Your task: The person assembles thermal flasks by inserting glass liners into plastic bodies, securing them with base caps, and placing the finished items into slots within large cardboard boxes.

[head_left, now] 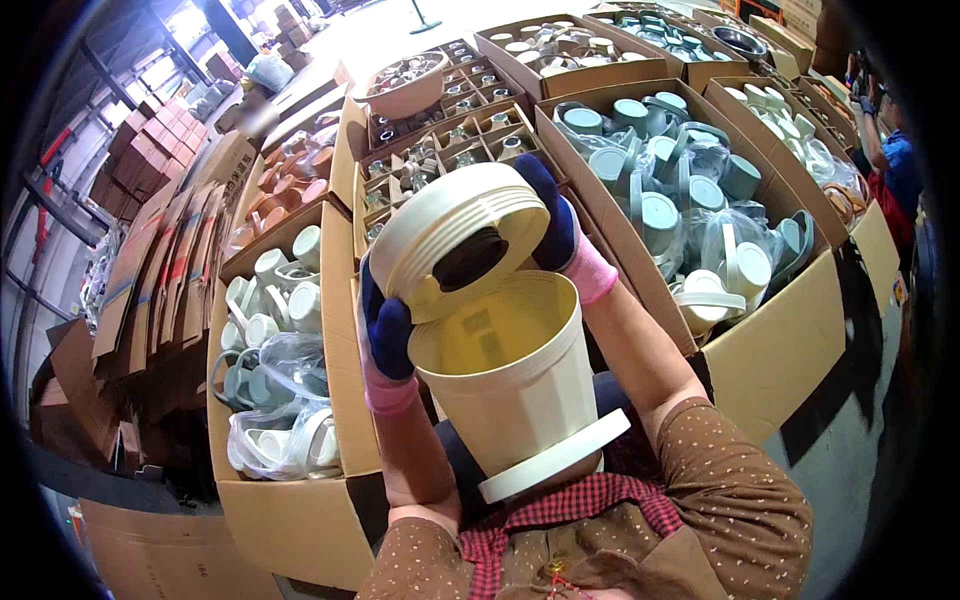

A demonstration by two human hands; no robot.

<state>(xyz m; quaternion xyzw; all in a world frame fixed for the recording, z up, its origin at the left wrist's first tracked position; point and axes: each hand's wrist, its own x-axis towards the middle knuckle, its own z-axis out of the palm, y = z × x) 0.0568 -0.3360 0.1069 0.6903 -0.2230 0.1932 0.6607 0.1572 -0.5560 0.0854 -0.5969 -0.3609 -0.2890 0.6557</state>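
Observation:
Between my two hands, tilted up above a pail, is a cream round threaded lid (430, 235) with a large opening in its middle. My left hand (387, 325), in a dark blue glove with a pink cuff, grips the lid's left edge. On the other side my right hand (557, 220), gloved alike, holds its right edge. The cream pail (520, 400) stands against my lap with its mouth uncovered and its inside yellowish. A white curved band (556, 456) lies across the pail's lower end. Most of my right fingers are hidden behind the lid.
Ahead, a divided carton (480, 150) holds glass bottles, with a pink basin (403, 88) on top. An open carton of teal lidded cups (665, 215) stands right. At left is a carton of white and teal cups (280, 300), beside flattened cardboard (165, 285). A person (893, 150) is far right.

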